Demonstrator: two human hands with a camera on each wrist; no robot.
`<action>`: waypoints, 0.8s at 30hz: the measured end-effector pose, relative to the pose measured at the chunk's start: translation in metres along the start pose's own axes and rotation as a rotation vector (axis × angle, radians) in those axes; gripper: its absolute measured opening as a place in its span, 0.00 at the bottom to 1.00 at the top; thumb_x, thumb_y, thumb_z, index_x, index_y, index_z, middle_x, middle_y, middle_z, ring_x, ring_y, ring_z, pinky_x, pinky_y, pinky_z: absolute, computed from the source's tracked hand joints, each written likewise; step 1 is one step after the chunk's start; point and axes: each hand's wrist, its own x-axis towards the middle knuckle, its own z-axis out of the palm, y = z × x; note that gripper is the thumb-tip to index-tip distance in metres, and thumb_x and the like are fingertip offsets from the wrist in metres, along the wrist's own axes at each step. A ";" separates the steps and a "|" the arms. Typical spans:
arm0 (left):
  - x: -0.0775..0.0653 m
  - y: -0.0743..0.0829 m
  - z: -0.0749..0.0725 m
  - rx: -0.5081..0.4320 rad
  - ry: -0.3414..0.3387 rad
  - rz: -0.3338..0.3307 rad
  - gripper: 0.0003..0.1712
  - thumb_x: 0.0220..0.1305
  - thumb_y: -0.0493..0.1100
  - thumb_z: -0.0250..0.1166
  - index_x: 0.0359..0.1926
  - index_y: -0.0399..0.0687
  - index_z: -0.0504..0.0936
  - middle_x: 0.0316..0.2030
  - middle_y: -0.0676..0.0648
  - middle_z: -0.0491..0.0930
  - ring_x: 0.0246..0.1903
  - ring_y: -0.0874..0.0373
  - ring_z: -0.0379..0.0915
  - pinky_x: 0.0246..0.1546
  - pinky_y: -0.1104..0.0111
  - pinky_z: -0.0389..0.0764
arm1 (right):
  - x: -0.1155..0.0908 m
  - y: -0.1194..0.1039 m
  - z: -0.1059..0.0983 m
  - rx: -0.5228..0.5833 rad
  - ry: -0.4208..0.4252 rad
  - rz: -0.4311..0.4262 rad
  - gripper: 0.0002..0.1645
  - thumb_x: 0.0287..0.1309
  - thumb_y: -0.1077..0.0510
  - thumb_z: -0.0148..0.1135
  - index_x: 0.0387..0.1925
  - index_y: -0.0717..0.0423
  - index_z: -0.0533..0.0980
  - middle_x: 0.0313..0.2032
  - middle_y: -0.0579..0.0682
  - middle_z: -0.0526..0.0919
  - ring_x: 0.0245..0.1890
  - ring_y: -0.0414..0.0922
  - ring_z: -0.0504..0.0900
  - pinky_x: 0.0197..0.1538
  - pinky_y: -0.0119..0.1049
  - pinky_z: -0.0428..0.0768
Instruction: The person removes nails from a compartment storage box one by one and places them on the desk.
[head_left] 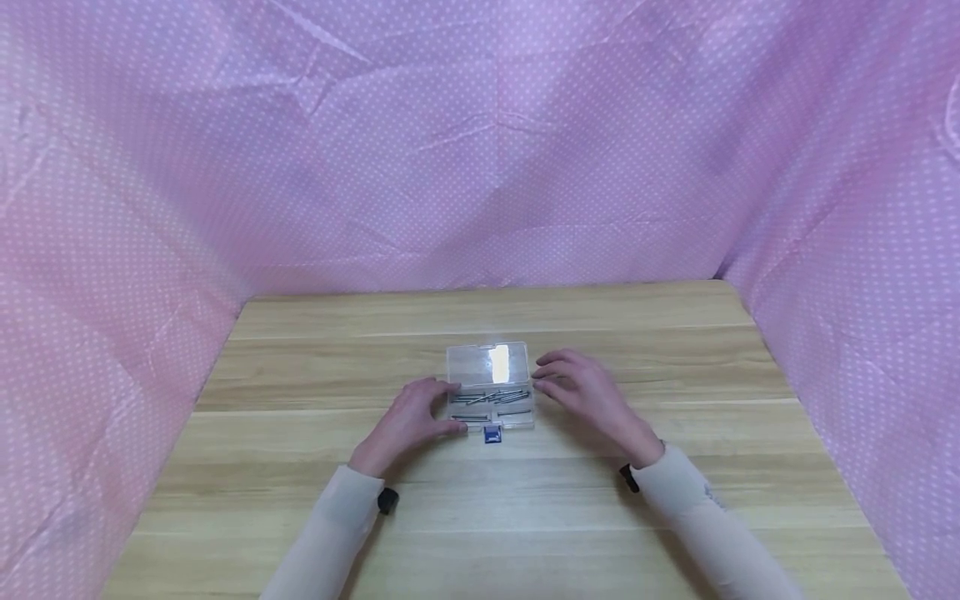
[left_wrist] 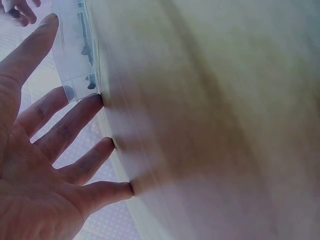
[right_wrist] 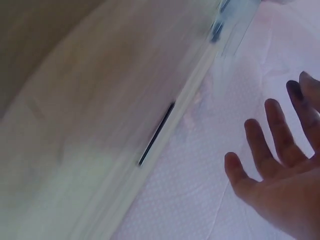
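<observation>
A small clear plastic box lies on the table, its transparent lid swung back. Inside its compartments are several thin metal pieces like nails. My left hand holds the left end of the box, thumb at the front corner and fingers farther back. In the left wrist view, other fingertips reach down to the tabletop. My right hand hovers beside the right end, fingers loosely bent with nothing held. A blue tag sits at the box's front edge.
The wooden table extends around the box. Pink dotted cloth hangs behind it and along both sides. A thin dark rod-like piece shows near the table edge in the right wrist view.
</observation>
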 end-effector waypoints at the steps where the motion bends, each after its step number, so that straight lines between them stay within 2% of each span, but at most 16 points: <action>1: 0.000 0.000 0.000 -0.002 0.000 0.002 0.41 0.51 0.56 0.83 0.65 0.48 0.81 0.59 0.46 0.81 0.62 0.47 0.72 0.69 0.49 0.68 | 0.000 -0.003 0.002 0.010 0.000 0.013 0.10 0.59 0.61 0.74 0.43 0.57 0.87 0.52 0.55 0.86 0.55 0.55 0.83 0.61 0.55 0.78; 11: 0.000 0.000 0.000 0.002 -0.006 0.003 0.41 0.52 0.56 0.82 0.66 0.48 0.80 0.60 0.46 0.81 0.62 0.46 0.72 0.69 0.48 0.68 | 0.010 -0.023 0.021 0.049 -0.018 0.088 0.09 0.60 0.60 0.75 0.43 0.55 0.88 0.52 0.53 0.85 0.57 0.53 0.79 0.62 0.55 0.77; 24: -0.001 -0.001 0.000 -0.007 -0.010 -0.010 0.41 0.53 0.57 0.82 0.66 0.50 0.81 0.60 0.47 0.80 0.62 0.47 0.72 0.69 0.49 0.68 | 0.024 -0.037 0.047 -0.026 -0.075 0.071 0.06 0.62 0.57 0.74 0.41 0.51 0.90 0.47 0.49 0.83 0.51 0.50 0.77 0.56 0.47 0.76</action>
